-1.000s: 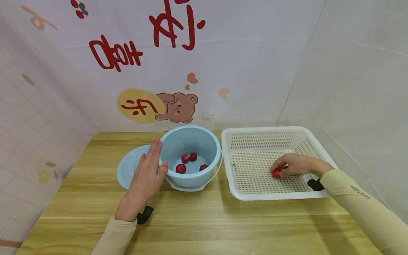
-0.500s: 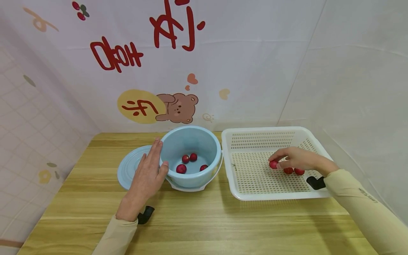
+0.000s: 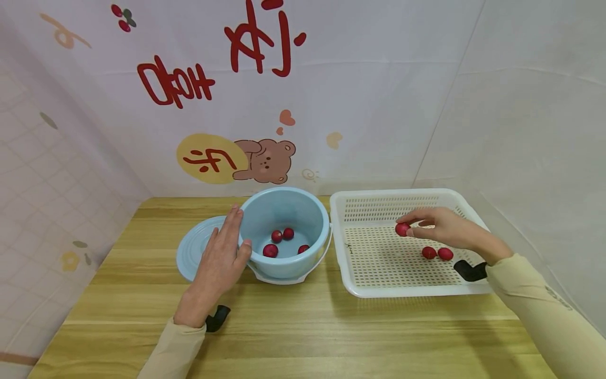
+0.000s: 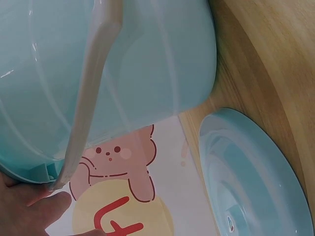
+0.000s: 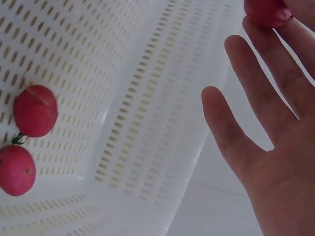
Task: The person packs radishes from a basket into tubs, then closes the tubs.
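Observation:
My right hand (image 3: 445,227) pinches a small red radish (image 3: 402,229) between thumb and fingertips, above the floor of a white slotted basket (image 3: 416,291). In the right wrist view the other fingers are spread, and the held radish (image 5: 266,12) shows at the top edge. Two more radishes, one (image 3: 428,252) beside the other (image 3: 445,254), lie in the basket. My left hand (image 3: 215,266) rests with straight fingers against the left side of a light blue bucket (image 3: 284,270). Several radishes (image 3: 270,250) lie inside the bucket.
A light blue lid (image 3: 189,255) lies on the wooden table (image 3: 303,337) left of the bucket, partly behind my left hand. The bucket's pale handle (image 3: 325,252) hangs on its right side, near the basket. A printed cloth (image 3: 379,95) stands behind the table.
My right hand has lifted one radish off the basket floor and moved it up and slightly left, uncovering the two other radishes. My left hand stays at the bucket.

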### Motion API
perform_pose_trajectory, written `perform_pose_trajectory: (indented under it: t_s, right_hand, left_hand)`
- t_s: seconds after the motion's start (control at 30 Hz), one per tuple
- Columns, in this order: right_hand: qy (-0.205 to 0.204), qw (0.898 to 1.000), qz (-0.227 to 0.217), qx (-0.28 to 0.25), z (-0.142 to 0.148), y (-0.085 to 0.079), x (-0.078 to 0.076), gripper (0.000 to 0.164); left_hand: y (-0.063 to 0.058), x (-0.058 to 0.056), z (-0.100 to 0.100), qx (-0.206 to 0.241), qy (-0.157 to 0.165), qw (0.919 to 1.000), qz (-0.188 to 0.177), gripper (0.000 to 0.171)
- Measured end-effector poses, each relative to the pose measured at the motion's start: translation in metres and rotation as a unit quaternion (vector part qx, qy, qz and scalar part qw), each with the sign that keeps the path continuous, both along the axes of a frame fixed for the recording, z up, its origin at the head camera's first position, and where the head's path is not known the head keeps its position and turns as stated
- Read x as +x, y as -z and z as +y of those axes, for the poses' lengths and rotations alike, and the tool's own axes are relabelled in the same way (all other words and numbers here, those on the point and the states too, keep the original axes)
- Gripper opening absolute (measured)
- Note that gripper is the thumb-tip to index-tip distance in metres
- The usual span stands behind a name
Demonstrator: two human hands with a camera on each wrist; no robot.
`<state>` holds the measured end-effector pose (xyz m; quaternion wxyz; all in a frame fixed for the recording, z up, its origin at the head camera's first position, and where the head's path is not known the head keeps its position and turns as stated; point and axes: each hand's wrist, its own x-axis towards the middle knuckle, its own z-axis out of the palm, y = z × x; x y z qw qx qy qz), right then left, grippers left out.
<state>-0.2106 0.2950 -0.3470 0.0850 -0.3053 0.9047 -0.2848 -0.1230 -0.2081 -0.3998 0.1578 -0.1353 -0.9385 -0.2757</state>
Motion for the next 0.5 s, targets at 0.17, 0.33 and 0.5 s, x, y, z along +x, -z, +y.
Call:
perform_pose_trajectory:
  t_s: [0.17, 0.33, 0.5]
  right_hand:
    - [0.023, 1.000, 0.017, -0.008, -0.003, -0.008, 0.004, 0.025]
    - [0.038, 0.999, 0.029, -0.022, -0.008, -0.013, 0.008, 0.027]
    - [0.042, 0.997, 0.039, -0.050, -0.016, -0.018, 0.013, 0.030]
  left_hand:
    - [0.001, -0.002, 0.000, 0.000, 0.001, 1.0000, 0.002, 0.067]
    - [0.001, -0.001, 0.001, 0.001, 0.000, 1.0000, 0.002, 0.067]
    - [0.000, -0.001, 0.001, 0.000, -0.001, 1.0000, 0.001, 0.068]
